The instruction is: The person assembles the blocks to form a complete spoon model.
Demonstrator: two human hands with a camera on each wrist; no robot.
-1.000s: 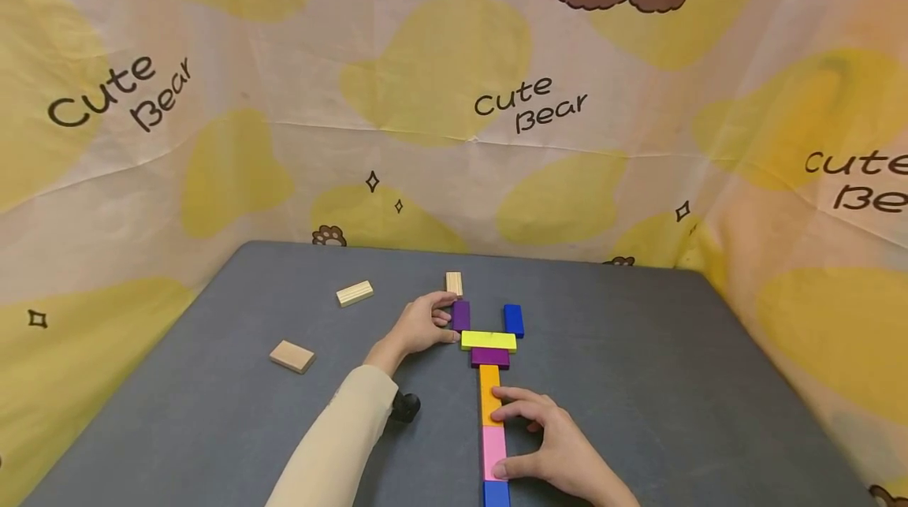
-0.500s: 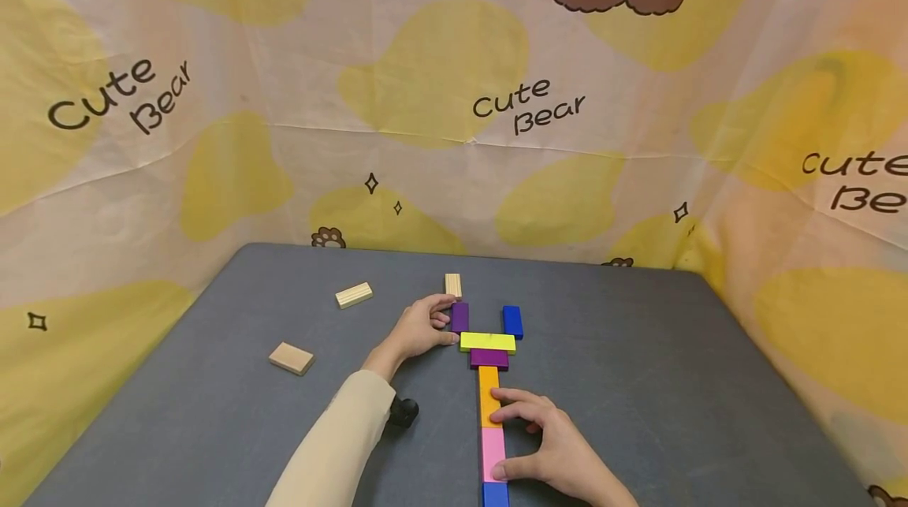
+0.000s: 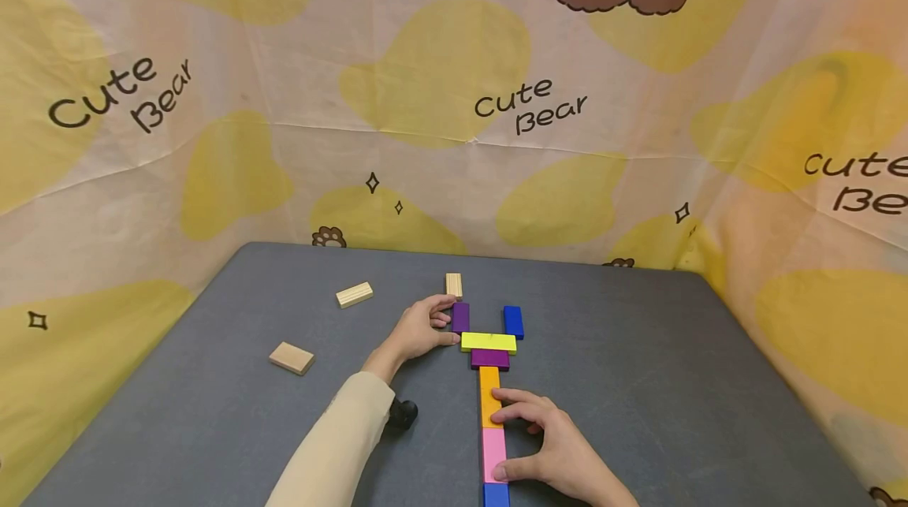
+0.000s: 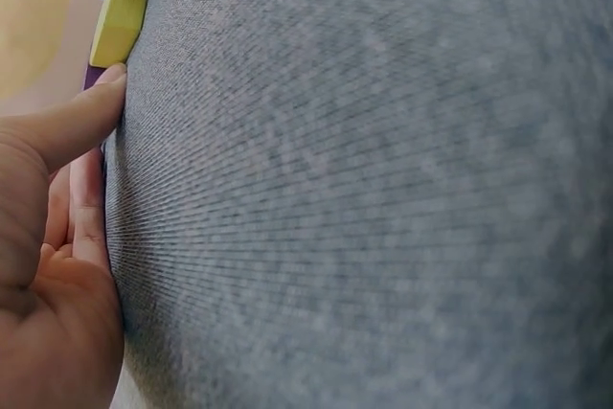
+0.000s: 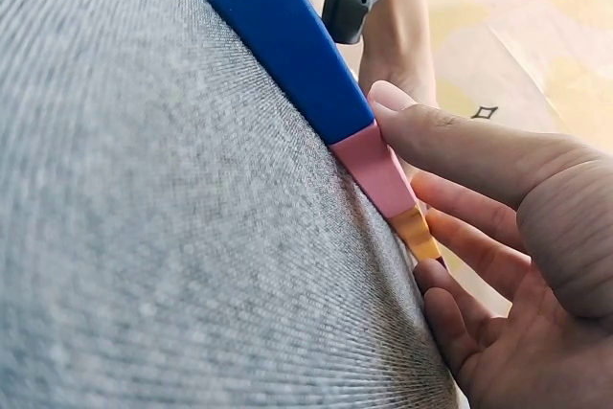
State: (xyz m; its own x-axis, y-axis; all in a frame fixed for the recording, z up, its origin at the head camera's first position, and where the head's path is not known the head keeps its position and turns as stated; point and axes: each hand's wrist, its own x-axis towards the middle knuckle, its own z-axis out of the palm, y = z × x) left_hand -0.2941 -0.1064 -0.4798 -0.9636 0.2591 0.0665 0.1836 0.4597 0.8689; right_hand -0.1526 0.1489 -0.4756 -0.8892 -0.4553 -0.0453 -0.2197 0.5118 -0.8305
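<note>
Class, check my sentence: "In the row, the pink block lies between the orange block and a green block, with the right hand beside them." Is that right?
Not quite: the block beyond the pink block from the orange block is a blue block, not green. The right wrist view shows it. The rest stands.

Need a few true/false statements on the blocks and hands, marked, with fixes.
1. The pink block lies between the orange block and a blue block. True.
2. The right hand is at the pink block and orange block. True.
3. Only one plain wooden block is in view. False: three plain wooden blocks are.
4. The right hand is at the far purple block. False: the left hand is at the far purple block.
</note>
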